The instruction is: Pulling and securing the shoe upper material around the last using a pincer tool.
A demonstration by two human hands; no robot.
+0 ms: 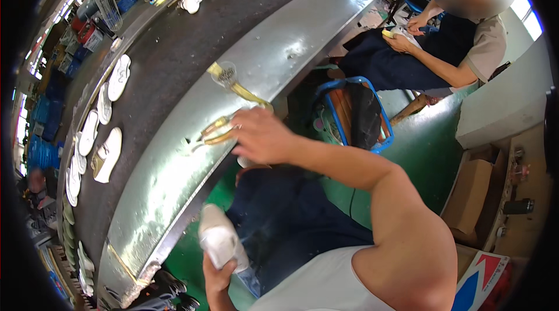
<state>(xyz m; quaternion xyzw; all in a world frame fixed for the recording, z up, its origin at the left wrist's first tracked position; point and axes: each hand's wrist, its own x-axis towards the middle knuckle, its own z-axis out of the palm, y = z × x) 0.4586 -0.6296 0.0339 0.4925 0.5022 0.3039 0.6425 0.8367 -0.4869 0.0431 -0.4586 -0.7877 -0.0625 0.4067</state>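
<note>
My left hand (218, 276), low in the view, is closed around a white shoe (216, 230) held beside my dark-clad lap. My right hand (261, 135) reaches over the edge of the metal bench with its fingers stretched out and somewhat apart. Its fingertips are at a worn, yellow-handled hand tool (214, 132) lying on the metal; whether they touch it is hard to tell. Just beyond lies another yellowish, strip-like tool (250, 96), partly hidden at its near end. A small clear cup (224, 73) with tiny dark bits in it stands beside that.
A shiny metal ledge (256, 49) curves alongside a dark conveyor belt (174, 49). Several white shoes (108, 154) rest along the belt's far side. A blue-rimmed basket (381, 145) stands on the green floor to the right. Beyond it a seated co-worker (431, 55) handles a light-coloured item.
</note>
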